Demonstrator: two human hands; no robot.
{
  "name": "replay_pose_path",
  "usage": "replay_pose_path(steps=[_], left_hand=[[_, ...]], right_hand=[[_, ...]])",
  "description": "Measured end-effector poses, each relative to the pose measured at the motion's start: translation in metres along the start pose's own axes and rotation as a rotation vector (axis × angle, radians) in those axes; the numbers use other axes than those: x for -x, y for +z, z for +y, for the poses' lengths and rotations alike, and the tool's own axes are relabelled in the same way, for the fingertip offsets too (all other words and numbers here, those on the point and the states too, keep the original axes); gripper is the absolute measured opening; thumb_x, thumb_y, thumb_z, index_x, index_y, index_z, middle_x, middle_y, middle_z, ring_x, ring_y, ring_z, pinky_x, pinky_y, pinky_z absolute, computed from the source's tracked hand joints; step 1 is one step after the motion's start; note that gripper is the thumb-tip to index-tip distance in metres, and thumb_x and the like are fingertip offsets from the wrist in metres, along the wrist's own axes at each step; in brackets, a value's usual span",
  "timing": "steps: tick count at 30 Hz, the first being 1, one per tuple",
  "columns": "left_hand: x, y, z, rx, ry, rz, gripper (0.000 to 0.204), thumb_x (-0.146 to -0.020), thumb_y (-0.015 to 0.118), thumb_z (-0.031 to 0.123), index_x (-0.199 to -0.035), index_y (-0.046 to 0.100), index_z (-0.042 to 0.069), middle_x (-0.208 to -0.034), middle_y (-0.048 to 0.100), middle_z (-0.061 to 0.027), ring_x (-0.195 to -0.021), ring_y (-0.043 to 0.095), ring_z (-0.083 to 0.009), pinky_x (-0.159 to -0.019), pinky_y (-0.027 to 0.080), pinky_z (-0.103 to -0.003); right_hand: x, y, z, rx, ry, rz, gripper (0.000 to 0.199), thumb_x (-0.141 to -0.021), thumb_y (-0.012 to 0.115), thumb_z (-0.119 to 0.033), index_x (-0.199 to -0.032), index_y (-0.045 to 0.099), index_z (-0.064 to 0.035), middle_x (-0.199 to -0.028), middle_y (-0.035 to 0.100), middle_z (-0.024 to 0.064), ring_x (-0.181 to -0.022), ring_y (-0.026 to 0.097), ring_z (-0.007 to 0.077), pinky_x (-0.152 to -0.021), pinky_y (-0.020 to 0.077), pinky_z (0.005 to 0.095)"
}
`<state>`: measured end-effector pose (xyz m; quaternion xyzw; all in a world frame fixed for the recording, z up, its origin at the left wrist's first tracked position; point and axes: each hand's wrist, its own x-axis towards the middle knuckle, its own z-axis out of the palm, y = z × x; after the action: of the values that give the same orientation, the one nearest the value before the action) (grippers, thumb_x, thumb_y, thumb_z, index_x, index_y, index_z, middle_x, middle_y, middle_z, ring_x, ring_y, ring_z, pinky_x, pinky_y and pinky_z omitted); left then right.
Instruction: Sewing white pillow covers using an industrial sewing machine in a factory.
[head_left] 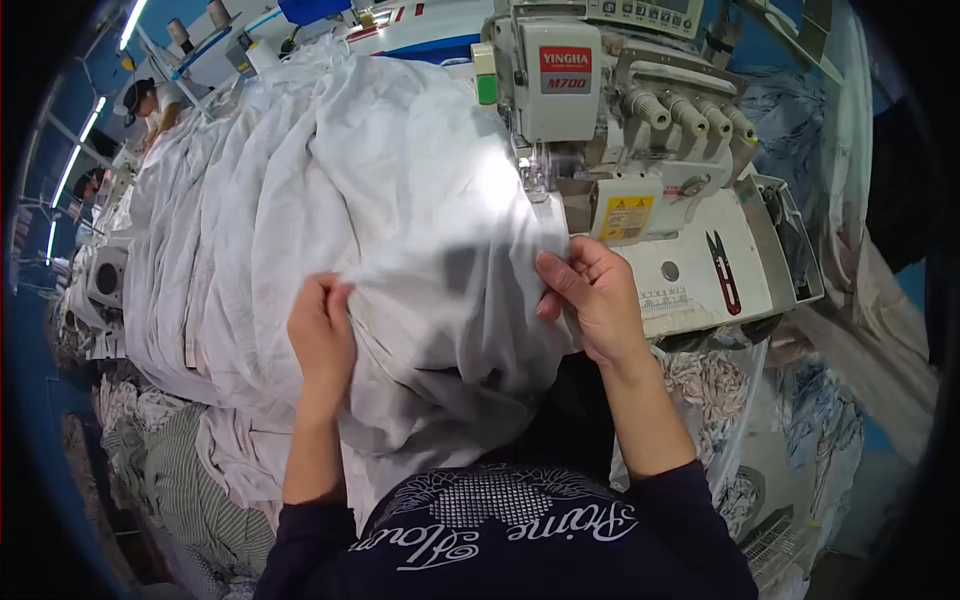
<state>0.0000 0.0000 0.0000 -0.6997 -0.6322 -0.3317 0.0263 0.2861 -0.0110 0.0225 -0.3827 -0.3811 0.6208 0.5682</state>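
White fabric point(390, 150) at overlocker point(560, 75), both hands pinching

Location: heaped across front and left of the machine, lit bright near the needle, right edge running from the presser foot point(540, 185) down to the right hand point(598, 298). Loose folds draped lower, toward the dark shirt point(560, 510).

Left hand point(324, 325): closed, thumb and fingers pinching a fold mid-cloth, well left of the foot. Right hand: gripping the right edge just below the foot, thumb uppermost, fingers curled in. Partly hidden by cloth, so can't tell how many layers in that grip.

Step in hand, best guess: squaring up and guiding the edge for a seam. Can't tell from here: foot up or down, needle running or stopped. Too small and blurred.

Next move, as judged: calls for a flat edge at the foot, light steering from the right, slack fed from the left, fingertips clear of the needle. Main risks: drag from the heavy bulk on the left, or a stray fold caught under the foot.

Nearby: dark-red-handled thread snips point(724, 275) on the white worktop point(695, 255), untouched, right of the right hand. Grey tray point(812, 262) at the far right end. Striped cloth point(190, 475) low on the left.
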Motion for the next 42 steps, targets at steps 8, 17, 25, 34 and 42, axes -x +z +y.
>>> replay_pose_path(steps=[8, 17, 25, 34, 42], left_hand=[[-0.094, -0.017, -0.016, 0.579, 0.024, 0.233, 0.012, -0.088, 0.057, 0.011, -0.091, 0.054, 0.000, -0.073, 0.052, -0.0033, -0.065, 0.044, -0.0078, -0.060, 0.036, -0.020], [-0.170, -0.020, -0.014, -0.133, 0.471, 0.395, 0.014, -0.085, 0.061, 0.018, -0.092, 0.057, 0.006, -0.080, 0.062, -0.0103, -0.066, 0.060, -0.0273, -0.057, 0.046, -0.034], [-0.241, -0.026, -0.006, 0.008, 0.443, 0.447, 0.018, -0.087, 0.058, 0.025, -0.093, 0.060, 0.008, -0.083, 0.063, -0.0101, -0.070, 0.061, -0.0271, -0.061, 0.047, -0.034], [-0.329, -0.036, -0.012, -0.114, 0.433, 0.453, 0.030, -0.088, 0.055, 0.034, -0.102, 0.063, 0.008, -0.091, 0.067, -0.0109, -0.084, 0.065, -0.0232, -0.074, 0.048, -0.031], [-0.420, -0.058, -0.030, -0.243, 0.381, 0.609, 0.038, -0.087, 0.053, 0.042, -0.106, 0.063, 0.011, -0.098, 0.066, -0.0119, -0.092, 0.063, -0.0287, -0.080, 0.048, -0.034]], right_hand=[[0.003, 0.008, -0.001, 0.013, 0.014, 0.004, 0.015, -0.084, 0.064, -0.014, -0.088, 0.058, -0.0009, -0.069, 0.059, 0.0012, -0.050, 0.055, 0.0077, -0.047, 0.0441, 0.0187], [0.004, 0.006, -0.003, 0.014, 0.021, 0.019, 0.014, -0.084, 0.065, -0.013, -0.085, 0.057, -0.0021, -0.069, 0.057, 0.0013, -0.049, 0.054, 0.0084, -0.047, 0.0441, 0.0194], [0.003, 0.005, -0.002, 0.007, 0.025, 0.033, 0.013, -0.083, 0.066, -0.012, -0.084, 0.058, -0.0021, -0.069, 0.058, 0.0012, -0.048, 0.054, 0.0082, -0.046, 0.0444, 0.0194], [0.004, 0.004, -0.005, 0.016, 0.042, 0.044, 0.016, -0.083, 0.067, -0.015, -0.085, 0.058, -0.0012, -0.070, 0.058, 0.0020, -0.049, 0.053, 0.0081, -0.046, 0.0449, 0.0194], [0.004, 0.006, -0.005, 0.062, 0.053, 0.037, 0.018, -0.083, 0.067, -0.017, -0.082, 0.058, -0.0011, -0.068, 0.058, 0.0025, -0.049, 0.053, 0.0090, -0.047, 0.0437, 0.0195]])
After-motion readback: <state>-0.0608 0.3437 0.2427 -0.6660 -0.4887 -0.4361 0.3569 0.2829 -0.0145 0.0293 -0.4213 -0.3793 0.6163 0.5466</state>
